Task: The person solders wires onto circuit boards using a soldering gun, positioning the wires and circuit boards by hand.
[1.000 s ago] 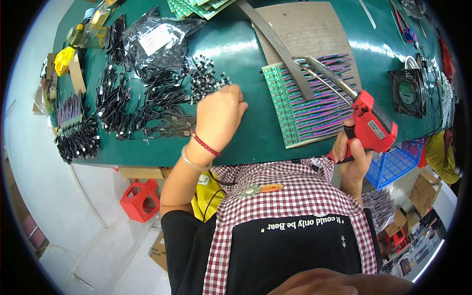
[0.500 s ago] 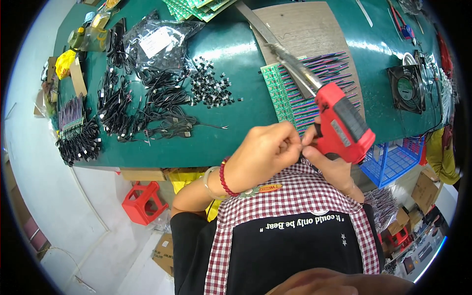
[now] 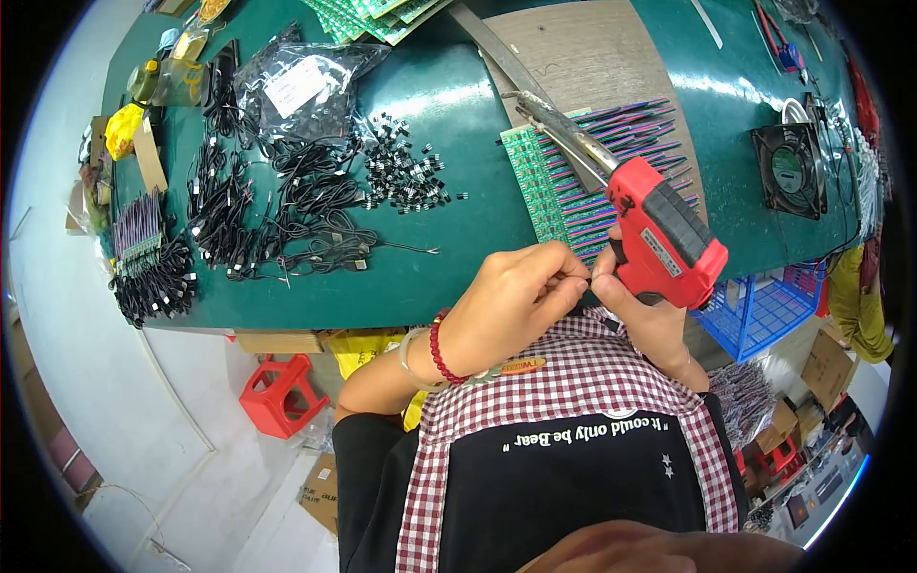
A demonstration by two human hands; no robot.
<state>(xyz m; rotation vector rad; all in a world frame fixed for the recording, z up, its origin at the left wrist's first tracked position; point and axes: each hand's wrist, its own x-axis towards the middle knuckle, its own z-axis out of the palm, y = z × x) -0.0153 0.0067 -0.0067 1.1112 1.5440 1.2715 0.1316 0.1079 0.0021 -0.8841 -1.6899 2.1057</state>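
Observation:
My right hand (image 3: 648, 323) is closed round a red and black soldering gun (image 3: 669, 239), whose metal tip points up and to the left. Its thumb and index finger also meet the fingertips of my left hand (image 3: 523, 304) at the table's front edge. The left fingers are pinched shut on a thin dark piece, perhaps a wire end, too small and covered to make out. Just beyond, under the gun's tip, lies a panel of green circuit boards (image 3: 537, 181) with rows of purple, pink and black wires (image 3: 630, 134) running right.
A metal bar (image 3: 499, 43) crosses a wooden board (image 3: 573, 38). Left on the green table (image 3: 449, 267) lie black cables (image 3: 320, 181), small black-and-white connectors (image 3: 406, 172) and a plastic bag (image 3: 315, 81). A fan (image 3: 789, 172) stands right; a blue crate (image 3: 764, 310) sits below the edge.
The soldering gun has shifted slightly, and my fingertips have come closer together in their pinch. Table items appear a little shifted with the view.

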